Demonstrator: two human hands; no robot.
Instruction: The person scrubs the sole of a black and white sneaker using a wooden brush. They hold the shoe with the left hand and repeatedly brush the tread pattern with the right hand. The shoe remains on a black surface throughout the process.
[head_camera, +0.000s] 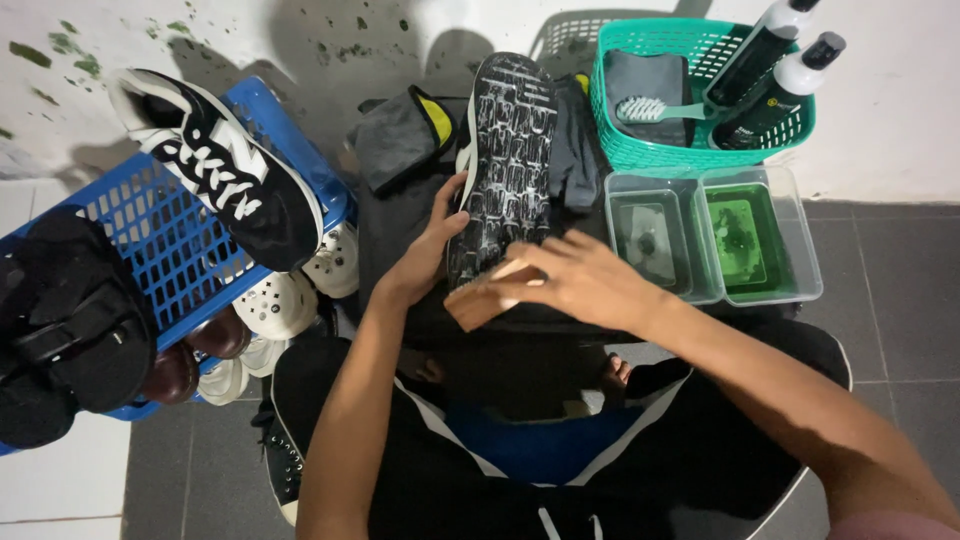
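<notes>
Sole-up black sneaker (505, 160), its dark tread streaked with white foam, lies on a dark cloth-covered stand (400, 215) in front of the seated person, toe pointing toward the white wall. The left hand (425, 250) steadies it from the side: fingers together and gently curved, thumb and fingertips pressed against the shoe's left edge near the heel, not closed around it. The right hand (580, 280) lies over the heel end of the sole, fingers stretched nearly flat and close together on top of a light wooden-backed brush (480, 297), which it presses against the tread; only the pale back of the brush shows beneath the palm.

Just right of the stand, on the grey tiled floor, sit two clear rectangular plastic tubs side by side and touching: the nearer tub (650, 240) holds dark greyish water, the farther tub (765, 240) holds green-tinted water. Behind them, against the wall, a green plastic mesh basket (640, 155) holds a folded dark grey cloth (645, 80), a green-handled brush with white bristles (660, 108) lying on the cloth, and two black bottles with white collars (770, 65) leaning in its right corner.

Left of the stand, a blue plastic lattice crate (160, 245) carries a black sneaker with white lettering (225, 170) across its rim and a black cap (70, 320) at its near end. White perforated clogs (285, 300) and brown glossy shoes (195, 355) lie beside it.
</notes>
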